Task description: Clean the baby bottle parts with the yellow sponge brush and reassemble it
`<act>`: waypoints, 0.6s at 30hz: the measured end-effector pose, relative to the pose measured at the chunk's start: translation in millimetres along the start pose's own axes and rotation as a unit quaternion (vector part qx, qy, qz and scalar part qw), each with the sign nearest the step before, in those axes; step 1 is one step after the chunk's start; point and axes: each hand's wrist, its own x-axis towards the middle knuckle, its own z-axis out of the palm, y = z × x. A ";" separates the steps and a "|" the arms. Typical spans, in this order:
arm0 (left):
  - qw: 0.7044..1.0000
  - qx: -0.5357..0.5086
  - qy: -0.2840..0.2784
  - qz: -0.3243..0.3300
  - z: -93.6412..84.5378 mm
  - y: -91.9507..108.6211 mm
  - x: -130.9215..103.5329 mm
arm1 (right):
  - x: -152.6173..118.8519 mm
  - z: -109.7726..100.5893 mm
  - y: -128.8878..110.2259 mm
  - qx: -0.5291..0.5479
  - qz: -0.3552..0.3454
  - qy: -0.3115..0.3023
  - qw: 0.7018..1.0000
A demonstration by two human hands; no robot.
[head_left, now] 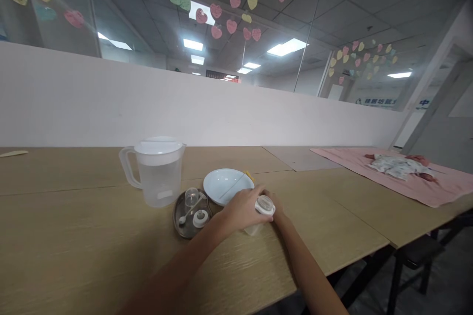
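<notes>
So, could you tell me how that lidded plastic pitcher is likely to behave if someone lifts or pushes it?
The pitcher looks stiff and clear-walled, probably light if empty; whether it holds water I cannot tell. It is tall for its base, so a high push might tip it. The side handle should give a secure lift.

Even, dimmish indoor light from ceiling panels (287,47); soft shadows, slight blur overall, wide-angle bending at edges.

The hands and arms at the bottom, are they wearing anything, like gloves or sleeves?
No. The left hand and right hand are bare, with no gloves. Both forearms are bare too: no sleeves show as far as the picture's lower edge. No watch, bracelet or ring can be seen, though the picture is a little blurred.
</notes>
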 end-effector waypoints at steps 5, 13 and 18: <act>1.000 0.000 -0.015 -0.013 13.9 -10.9 1.7 | -1.5 -1.5 -4.4 0.001 -0.013 0.000 1.000; 0.997 0.052 -0.040 -0.040 13.7 -15.6 1.3 | -2.2 -2.7 -5.1 0.015 -0.013 0.003 1.000; 0.995 0.090 -0.006 -0.037 6.7 -35.8 8.8 | -0.6 0.0 -2.6 0.011 -0.028 0.013 0.999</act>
